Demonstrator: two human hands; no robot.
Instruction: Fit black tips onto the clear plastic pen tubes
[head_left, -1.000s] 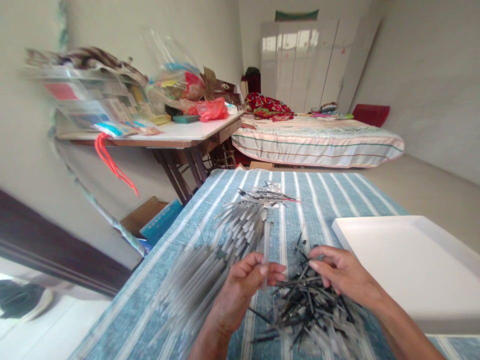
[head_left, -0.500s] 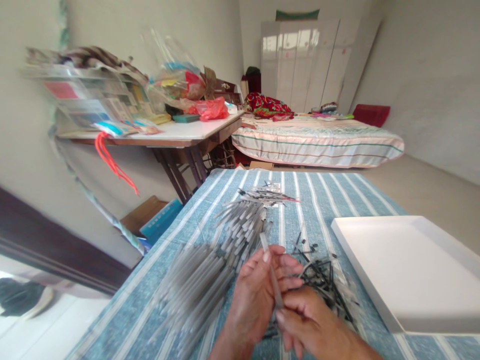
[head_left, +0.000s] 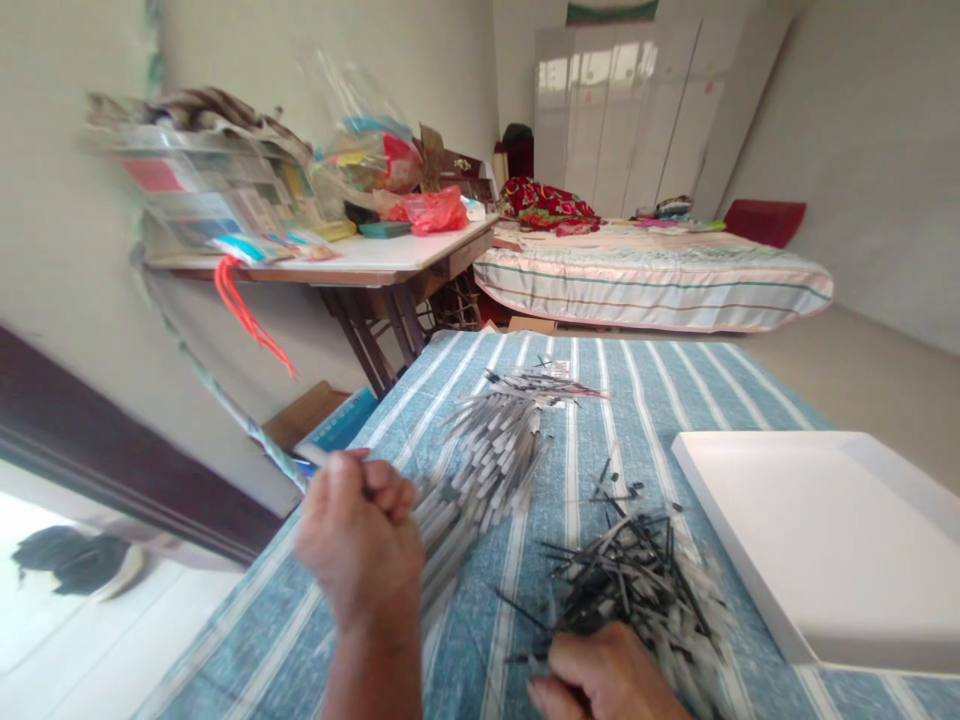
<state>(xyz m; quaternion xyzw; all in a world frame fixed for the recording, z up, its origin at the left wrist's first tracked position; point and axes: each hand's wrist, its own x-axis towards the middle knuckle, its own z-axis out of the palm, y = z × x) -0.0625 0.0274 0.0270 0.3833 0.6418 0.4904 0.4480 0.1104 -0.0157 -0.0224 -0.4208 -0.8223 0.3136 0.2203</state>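
Note:
My left hand (head_left: 364, 535) is raised over the left side of the table, its fingers closed round a slim pale grey strip (head_left: 316, 456) whose end sticks out past the thumb. Under and beside it lies a bundle of long grey strips (head_left: 442, 545), partly hidden by the hand. My right hand (head_left: 600, 672) is low at the front edge of the view, fingers curled at the near side of a loose pile of black and grey thin pieces (head_left: 637, 570). What its fingertips grip is too blurred to name.
More grey strips (head_left: 499, 440) lie fanned out mid-table, with thin dark and red-tipped pieces (head_left: 547, 385) beyond. A shallow white tray (head_left: 847, 550) sits at the right on the striped blue cloth (head_left: 517, 610). A cluttered side table (head_left: 390, 255) and a bed (head_left: 652, 280) stand behind.
My hands have parted. The left moved left with the grey strip, over the bundle; the right let go of that strip and moved down to the front of the dark pile. The view shifted slightly.

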